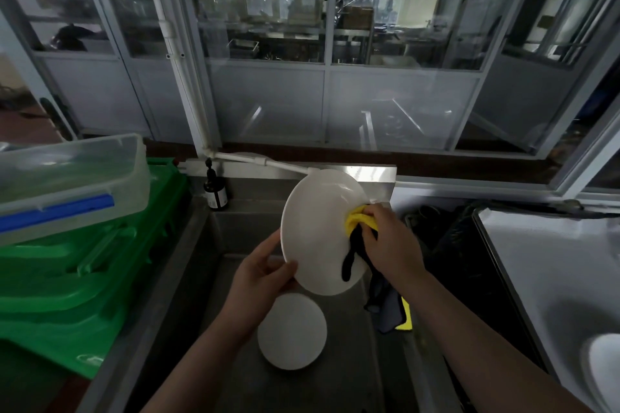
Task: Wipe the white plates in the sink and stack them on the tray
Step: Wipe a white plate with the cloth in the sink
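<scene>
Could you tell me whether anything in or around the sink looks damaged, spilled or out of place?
Nothing stands out. The left hand holds a plate tilted over the sink while the right hand presses a cloth to it; another plate lies flat below.

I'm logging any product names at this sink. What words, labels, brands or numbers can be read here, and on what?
No text here can be read.
Dark pump bottle at the sink's back corner: has a pale label, print too small and blurred.
Green crate: pale oval mark near its front corner, illegible.
Held plate, cloth: no markings visible.
</scene>
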`<action>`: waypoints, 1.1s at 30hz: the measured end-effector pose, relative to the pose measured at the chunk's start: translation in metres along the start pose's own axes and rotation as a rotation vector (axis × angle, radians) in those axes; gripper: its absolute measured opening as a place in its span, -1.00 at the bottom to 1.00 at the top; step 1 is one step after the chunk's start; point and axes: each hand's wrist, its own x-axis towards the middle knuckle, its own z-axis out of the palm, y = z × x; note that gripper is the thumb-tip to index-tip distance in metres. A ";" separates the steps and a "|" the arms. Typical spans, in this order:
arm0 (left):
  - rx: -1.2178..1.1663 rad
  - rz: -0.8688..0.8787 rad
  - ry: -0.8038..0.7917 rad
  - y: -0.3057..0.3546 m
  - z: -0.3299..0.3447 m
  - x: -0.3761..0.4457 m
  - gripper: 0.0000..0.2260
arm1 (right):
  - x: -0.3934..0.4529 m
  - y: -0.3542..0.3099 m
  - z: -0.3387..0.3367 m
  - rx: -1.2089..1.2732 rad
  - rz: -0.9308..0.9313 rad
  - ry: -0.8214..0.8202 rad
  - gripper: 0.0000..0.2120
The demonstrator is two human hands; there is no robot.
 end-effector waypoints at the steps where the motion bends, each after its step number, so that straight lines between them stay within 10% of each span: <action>1: 0.000 0.001 -0.002 -0.001 0.001 0.000 -0.49 | -0.001 -0.001 0.001 0.002 0.002 0.011 -0.80; 33: 0.088 0.011 -0.049 0.004 0.006 0.006 -0.51 | -0.020 -0.063 0.010 0.387 -0.316 -0.191 -0.76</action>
